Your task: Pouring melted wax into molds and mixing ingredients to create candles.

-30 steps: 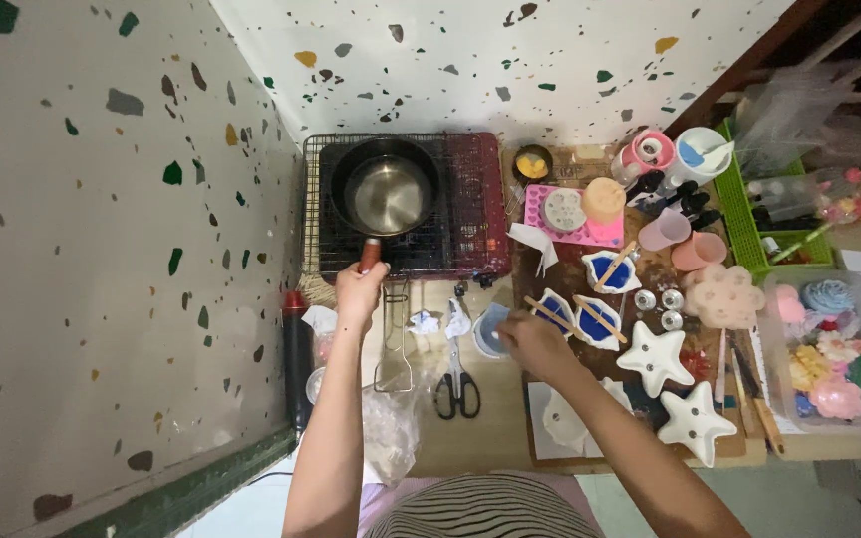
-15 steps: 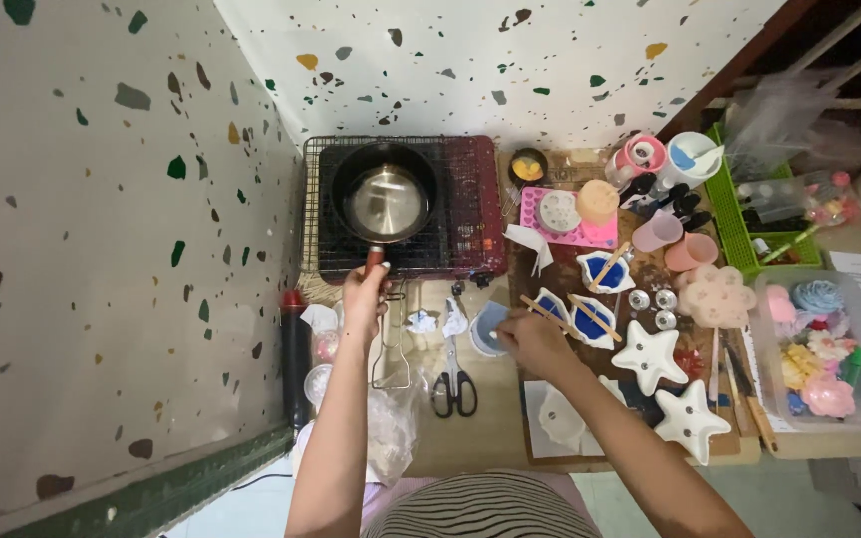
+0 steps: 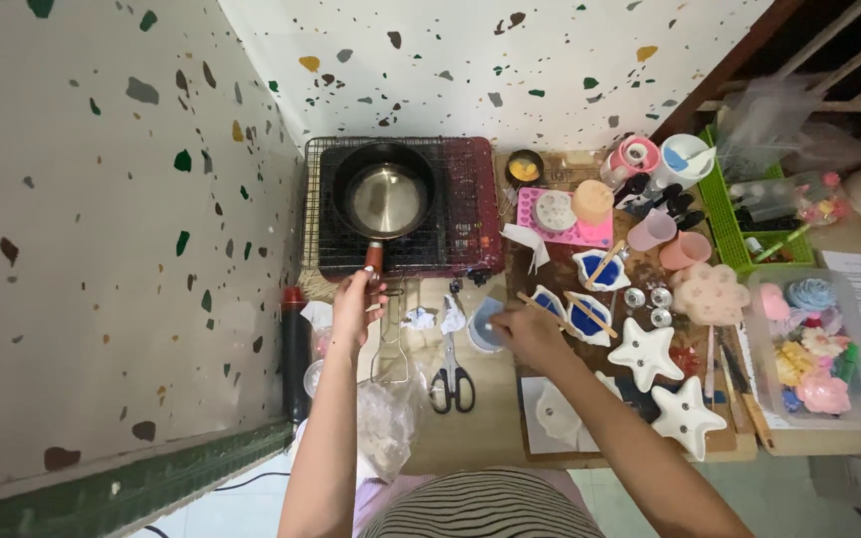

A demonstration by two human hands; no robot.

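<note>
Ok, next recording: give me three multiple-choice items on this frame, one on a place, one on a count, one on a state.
1. Where do the scissors lie?
A. on the wire rack
B. on the table between the two forearms
C. in the green basket

2. How many white star-shaped moulds sit to the right of the right hand?
A. two
B. four
C. one

3. What state is the small pan in?
A. full of blue liquid
B. upside down
C. upright and empty, its handle held by the left hand

Answers:
1 B, the scissors rest on the tabletop below the small blue cup, between the arms.
2 A, a second star mould lies just below the first.
3 C, bare shiny metal shows inside the pan, and the left hand's fingers close on the handle's end.
</note>
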